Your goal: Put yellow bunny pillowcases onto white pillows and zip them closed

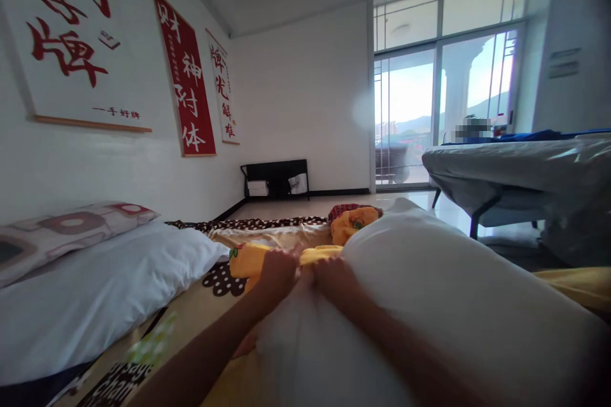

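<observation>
My left hand [280, 270] and my right hand [333, 275] are close together in front of me, both closed. Between and beyond them shows a bunched yellow quilt cover [248, 259] with a small green motif, gripped in both fists. White quilt [420, 267] hangs below my hands and spreads wide to the right; at the fingers I cannot tell how much of it is pinched with the yellow cloth. Beyond the quilt, another yellow bunch [354, 224] lies against red checked cloth. Underneath is a patterned brown-and-beige bed sheet [191, 318].
To the left lie a white pillow [109, 286] and a patterned pillow [71, 229] against the wall. A plastic-covered table [496, 165] stands at the right, near the glass doors [405, 114]. A low black rack [277, 172] stands by the far wall.
</observation>
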A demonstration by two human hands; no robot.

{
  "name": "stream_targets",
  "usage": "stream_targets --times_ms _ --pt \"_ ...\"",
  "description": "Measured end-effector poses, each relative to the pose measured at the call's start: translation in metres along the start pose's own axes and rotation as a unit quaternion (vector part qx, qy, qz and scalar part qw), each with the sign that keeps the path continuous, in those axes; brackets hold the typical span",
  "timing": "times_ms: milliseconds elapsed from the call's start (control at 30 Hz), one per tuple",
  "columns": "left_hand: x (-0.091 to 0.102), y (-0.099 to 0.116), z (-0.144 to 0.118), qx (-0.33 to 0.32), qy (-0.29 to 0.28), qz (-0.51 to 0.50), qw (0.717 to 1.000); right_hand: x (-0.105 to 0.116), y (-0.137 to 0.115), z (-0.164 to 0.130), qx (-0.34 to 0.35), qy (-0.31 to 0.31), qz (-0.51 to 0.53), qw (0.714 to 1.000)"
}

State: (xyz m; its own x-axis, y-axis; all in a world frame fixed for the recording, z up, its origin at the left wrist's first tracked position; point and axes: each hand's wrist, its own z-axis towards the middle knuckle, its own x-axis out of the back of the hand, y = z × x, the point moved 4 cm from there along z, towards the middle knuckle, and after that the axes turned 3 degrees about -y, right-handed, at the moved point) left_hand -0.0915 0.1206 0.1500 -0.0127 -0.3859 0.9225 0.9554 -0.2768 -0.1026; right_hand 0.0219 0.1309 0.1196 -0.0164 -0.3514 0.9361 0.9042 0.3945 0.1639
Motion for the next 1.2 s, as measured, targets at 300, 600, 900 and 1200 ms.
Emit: stream_targets --times_ms 300,600,900,1200 --pt "-0.035 -0.039 -0.080 0.087 0.008 0.005 0.996 0.039 0.051 -0.021 -0.145 0.042 -0.014 0.988" --pt "0.035 -0.053 -0.088 0.063 0.230 0.053 0.970 0.109 0.036 -0.040 -0.142 0.314 -0.063 0.937" --pt "0.082 -0.038 -0.063 -0.101 0.431 0.105 0.891 0.088 -0.025 -0.050 0.106 0.344 -0.180 0.916" --pt "0.058 -0.077 -0.068 0.024 0.289 0.083 0.953 0.136 0.009 -0.001 0.040 0.269 -0.163 0.949"
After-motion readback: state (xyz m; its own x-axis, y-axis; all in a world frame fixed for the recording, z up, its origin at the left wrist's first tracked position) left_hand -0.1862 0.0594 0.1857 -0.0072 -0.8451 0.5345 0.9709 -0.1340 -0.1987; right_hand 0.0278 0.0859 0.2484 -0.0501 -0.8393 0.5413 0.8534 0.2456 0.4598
